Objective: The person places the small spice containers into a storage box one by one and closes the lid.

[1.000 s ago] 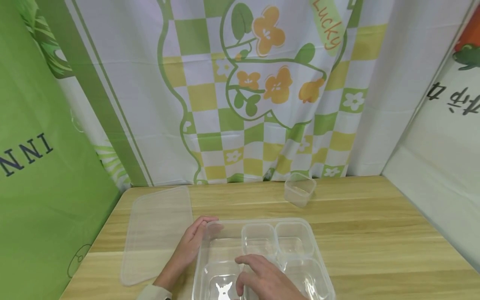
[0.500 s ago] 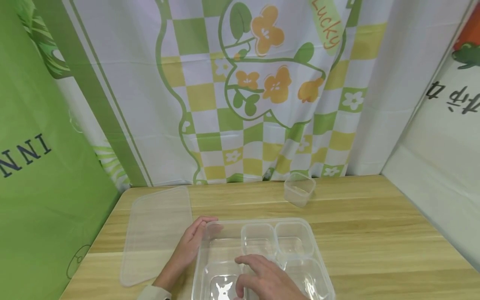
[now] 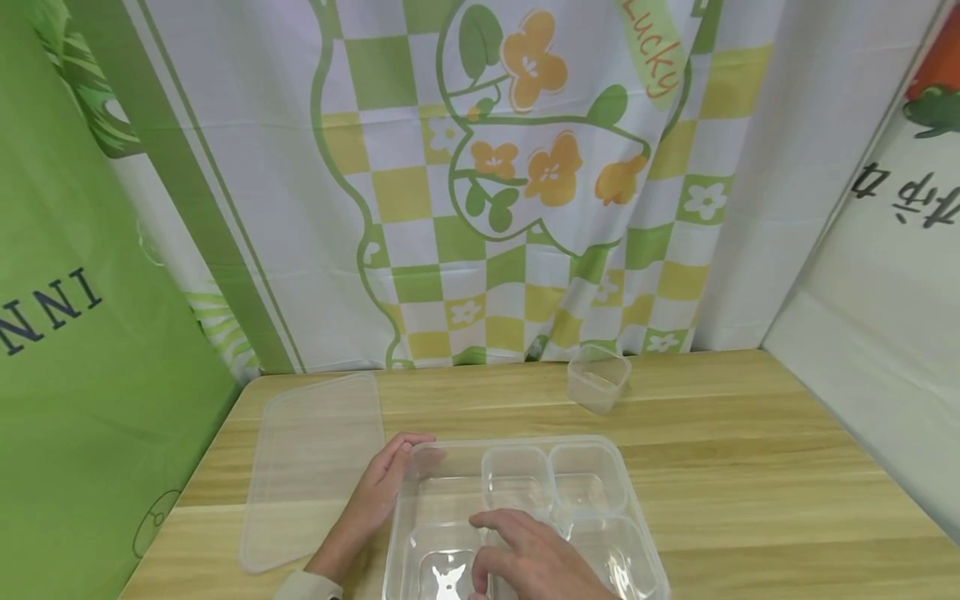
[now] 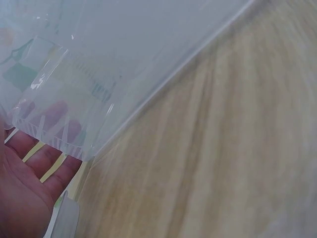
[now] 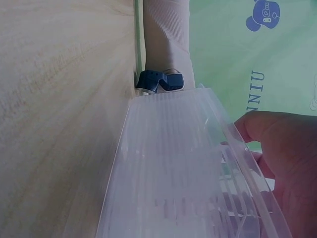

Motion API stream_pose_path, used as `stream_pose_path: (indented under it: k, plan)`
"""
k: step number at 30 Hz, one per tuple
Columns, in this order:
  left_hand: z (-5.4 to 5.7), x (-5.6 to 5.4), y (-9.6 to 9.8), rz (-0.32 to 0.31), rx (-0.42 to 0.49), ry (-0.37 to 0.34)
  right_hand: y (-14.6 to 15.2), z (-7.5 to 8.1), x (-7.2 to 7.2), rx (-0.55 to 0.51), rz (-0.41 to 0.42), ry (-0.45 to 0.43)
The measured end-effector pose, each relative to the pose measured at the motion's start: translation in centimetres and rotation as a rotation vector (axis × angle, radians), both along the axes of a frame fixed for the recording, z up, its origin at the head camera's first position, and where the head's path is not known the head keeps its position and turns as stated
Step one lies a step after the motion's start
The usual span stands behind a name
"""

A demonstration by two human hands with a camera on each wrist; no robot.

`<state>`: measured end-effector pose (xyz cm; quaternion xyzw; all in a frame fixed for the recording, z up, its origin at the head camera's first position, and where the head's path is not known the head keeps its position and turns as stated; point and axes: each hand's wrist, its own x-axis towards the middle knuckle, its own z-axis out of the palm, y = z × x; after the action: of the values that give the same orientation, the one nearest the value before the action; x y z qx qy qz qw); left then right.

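The left hand touches 1 corner of a clear box; the right hand is over its inner tubs.

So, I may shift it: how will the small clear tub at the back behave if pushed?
The small clear tub looks thin-walled and empty, so probably light. It may slide easily on the smooth-looking table. Its squarish shape makes rolling unlikely.

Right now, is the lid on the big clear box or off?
Off: the lid lies flat on the table, left of the box, whose open top shows the small inner containers.
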<state>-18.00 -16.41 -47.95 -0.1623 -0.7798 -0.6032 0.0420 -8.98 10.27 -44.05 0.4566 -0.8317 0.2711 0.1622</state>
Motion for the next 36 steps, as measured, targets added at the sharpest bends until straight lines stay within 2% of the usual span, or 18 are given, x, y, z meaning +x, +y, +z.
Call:
stream_pose_path:
  k: [10, 15, 22, 36]
  plan:
    - [-0.2, -0.2, 0.0, 0.014, -0.016, 0.003, 0.0, 0.3, -0.2, 0.013, 0.009, 0.051]
    - [-0.2, -0.2, -0.1, 0.014, -0.019, 0.000, 0.1, 0.6, -0.5, -0.039, 0.017, 0.098]
    - [-0.1, -0.1, -0.1, 0.007, -0.012, 0.013, 1.1, 1.8, -1.4, -0.108, 0.006, 0.189]
    - [0.0, 0.0, 0.0, 0.008, -0.015, 0.013, 4.4, 4.2, -1.4, -0.101, -0.104, 0.147]
